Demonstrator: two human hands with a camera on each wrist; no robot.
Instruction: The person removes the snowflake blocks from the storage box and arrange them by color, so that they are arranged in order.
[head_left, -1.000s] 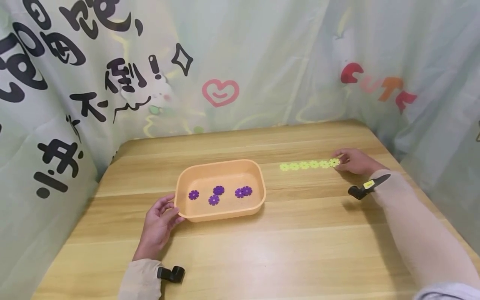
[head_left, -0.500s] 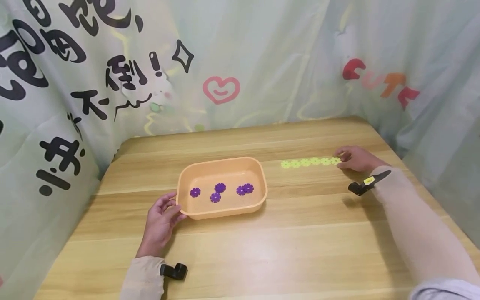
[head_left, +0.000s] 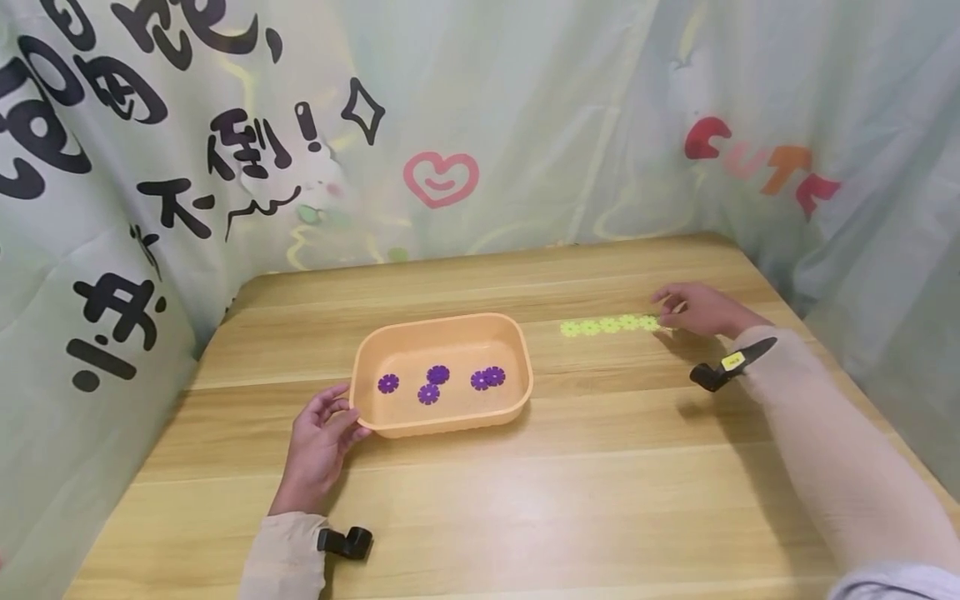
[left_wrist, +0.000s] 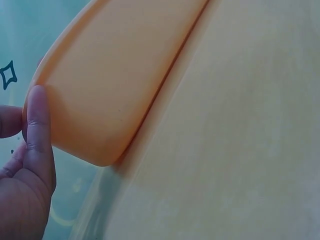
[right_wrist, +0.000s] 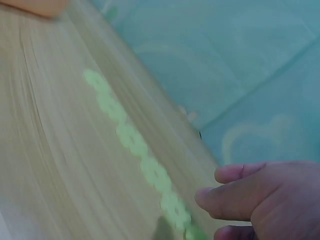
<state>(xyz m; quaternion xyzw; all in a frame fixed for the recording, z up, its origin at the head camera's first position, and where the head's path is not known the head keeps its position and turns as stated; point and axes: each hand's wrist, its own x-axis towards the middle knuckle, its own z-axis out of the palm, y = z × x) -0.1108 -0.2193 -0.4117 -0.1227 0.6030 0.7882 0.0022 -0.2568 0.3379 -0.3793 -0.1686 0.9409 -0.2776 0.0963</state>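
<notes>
An orange plastic tray (head_left: 450,429) stands left of centre on the table, with several purple snowflake discs (head_left: 428,393) lying flat inside. My left hand (head_left: 318,454) grips its near left corner; in the left wrist view one digit lies along the tray's outer wall (left_wrist: 95,120). To the right of the tray, yellow-green snowflake discs (head_left: 610,324) form a straight row on the wood. Over the right end of that row is my right hand (head_left: 705,310), fingers apart and holding nothing. It partly hides the last disc in the head view.
The wooden table (head_left: 517,508) reaches back to a pale green printed curtain (head_left: 525,125), which also hangs along both sides. A black wrist camera sits on the left cuff (head_left: 345,543), another on the right cuff (head_left: 720,372).
My right hand has let go of the end disc of the yellow-green row and moved slightly left, over the row's end. The left hand stays at the tray's corner.
</notes>
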